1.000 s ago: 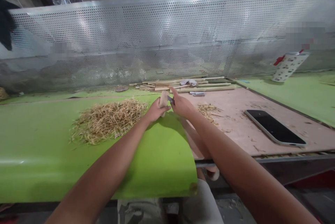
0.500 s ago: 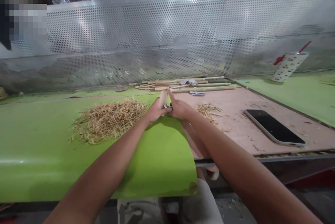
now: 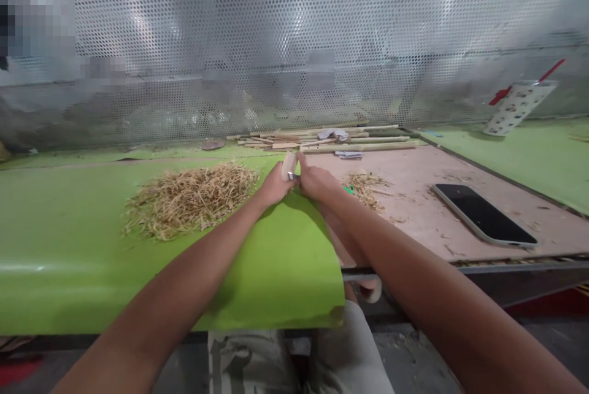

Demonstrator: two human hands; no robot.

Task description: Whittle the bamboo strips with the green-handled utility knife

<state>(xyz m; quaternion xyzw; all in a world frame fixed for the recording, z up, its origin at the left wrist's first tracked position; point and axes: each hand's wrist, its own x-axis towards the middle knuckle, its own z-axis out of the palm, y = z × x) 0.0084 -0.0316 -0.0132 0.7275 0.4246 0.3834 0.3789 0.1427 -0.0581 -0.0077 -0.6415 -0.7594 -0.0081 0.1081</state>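
My left hand [image 3: 275,183] is closed around a pale flat wooden piece [image 3: 289,165], which stands up between my two hands. My right hand [image 3: 316,181] is closed beside it, index finger stretched along the piece, on a small metal blade [image 3: 292,177] whose handle is hidden by the fingers. Both hands are close together over the green sheet [image 3: 276,271]. A heap of thin wood shavings [image 3: 191,197] lies left of my left hand, and a smaller scatter of shavings [image 3: 370,185] is to the right of my right hand.
Wooden sticks [image 3: 359,143] lie behind my hands, before a perforated metal screen [image 3: 257,32]. A phone [image 3: 483,213] rests on the pinkish board [image 3: 409,197] at right. Farther back stands a patterned cup [image 3: 519,108] with a red straw. A round roll [image 3: 370,289] shows below the table edge.
The view has tilted slightly downward, so the table sits higher in the picture. Both hands still hold their things, with a small shift around the blade. A bright green bit now shows beside my right wrist.
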